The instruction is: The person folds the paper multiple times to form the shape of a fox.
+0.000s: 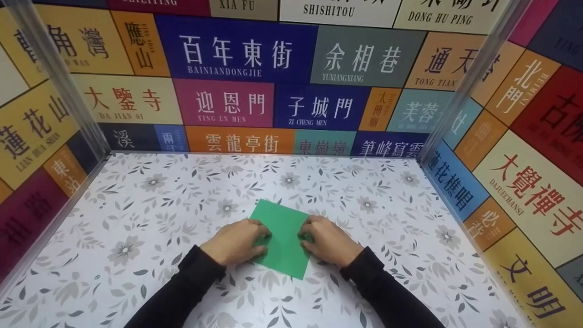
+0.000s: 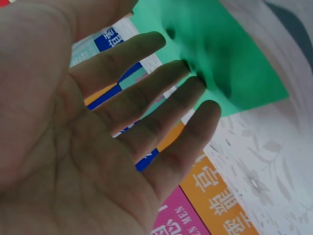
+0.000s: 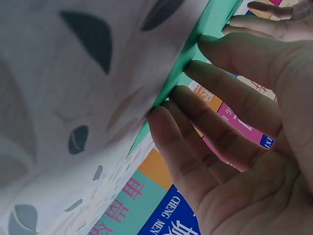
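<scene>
- Head view: two hands in black sleeves lie palm down on one green paper sheet [image 1: 283,239], which rests on the floral table [image 1: 136,214] near the front middle. The left hand [image 1: 237,241] covers the sheet's left edge, the right hand [image 1: 330,241] its right edge.
- Left wrist view: the left hand [image 2: 93,142] is spread, four fingers [image 2: 166,98] nearly straight, tips pressing the green paper sheet [image 2: 234,54].
- Right wrist view: the right hand [image 3: 244,127] has its fingers [image 3: 195,107] extended, slightly bent, tips touching the edge of the green paper sheet [image 3: 195,44] on the table [image 3: 73,98].
</scene>
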The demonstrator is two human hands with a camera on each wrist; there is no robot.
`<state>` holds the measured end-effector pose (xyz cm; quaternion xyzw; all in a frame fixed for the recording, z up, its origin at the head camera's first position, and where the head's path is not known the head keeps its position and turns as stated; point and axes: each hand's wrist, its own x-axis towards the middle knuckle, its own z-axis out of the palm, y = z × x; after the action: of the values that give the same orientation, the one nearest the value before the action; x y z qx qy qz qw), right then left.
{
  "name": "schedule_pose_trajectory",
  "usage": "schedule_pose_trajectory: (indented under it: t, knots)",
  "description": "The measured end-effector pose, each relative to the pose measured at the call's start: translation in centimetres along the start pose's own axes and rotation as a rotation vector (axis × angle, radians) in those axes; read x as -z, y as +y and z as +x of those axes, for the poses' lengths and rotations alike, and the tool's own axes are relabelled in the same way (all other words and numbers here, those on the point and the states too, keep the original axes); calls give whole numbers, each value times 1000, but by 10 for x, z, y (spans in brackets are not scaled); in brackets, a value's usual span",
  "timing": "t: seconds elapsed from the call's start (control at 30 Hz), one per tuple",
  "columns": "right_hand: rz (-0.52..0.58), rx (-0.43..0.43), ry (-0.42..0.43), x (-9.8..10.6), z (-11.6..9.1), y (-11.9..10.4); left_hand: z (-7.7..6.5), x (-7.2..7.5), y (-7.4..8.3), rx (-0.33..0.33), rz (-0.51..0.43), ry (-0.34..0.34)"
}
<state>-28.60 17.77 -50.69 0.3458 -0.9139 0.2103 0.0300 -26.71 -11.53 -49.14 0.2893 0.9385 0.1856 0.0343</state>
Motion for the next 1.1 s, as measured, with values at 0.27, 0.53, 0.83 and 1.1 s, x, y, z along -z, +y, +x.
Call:
schedule_pose_trajectory:
  t: [0.27, 0.53, 0.83, 1.1]
  knots:
    - [-8, 34, 34, 0, 1, 1, 21, 5, -22, 63, 37, 106]
    - [-6, 76, 64, -2, 0, 5, 47, 13, -37, 105, 88, 122]
    - [7, 101, 71, -13, 1, 16, 68, 12, -44, 85, 45, 132]
    - [-16, 14, 26, -2, 0, -1, 77, 9, -44, 76, 20, 146]
